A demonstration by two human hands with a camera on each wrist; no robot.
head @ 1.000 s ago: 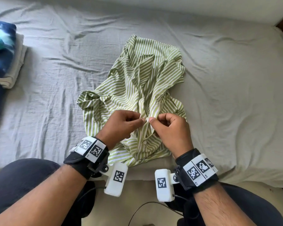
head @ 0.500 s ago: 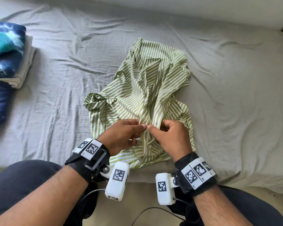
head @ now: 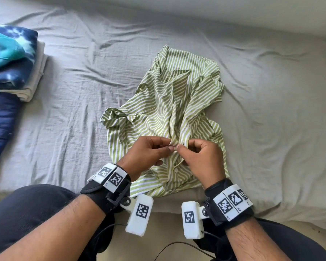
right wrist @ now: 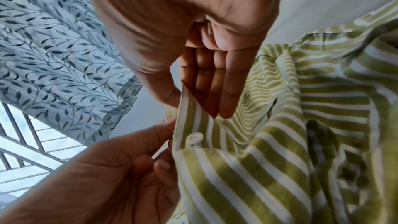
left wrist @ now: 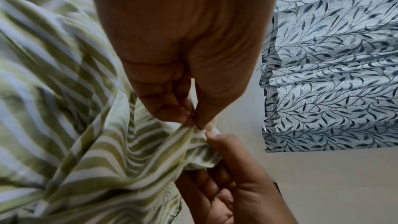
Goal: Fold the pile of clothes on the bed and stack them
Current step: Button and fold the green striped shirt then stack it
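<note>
No readable text, only coded square markers on wrist bands [head: 231, 202]

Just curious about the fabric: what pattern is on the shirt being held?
Green and white stripes on the shirt, clearest in the head view.

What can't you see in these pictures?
- Head view: the striped shirt front edge, covered by the left hand and right hand.
- Head view: the folded stack, cut off by the left edge.
- Left wrist view: shirt stripes at left, blurred.
</note>
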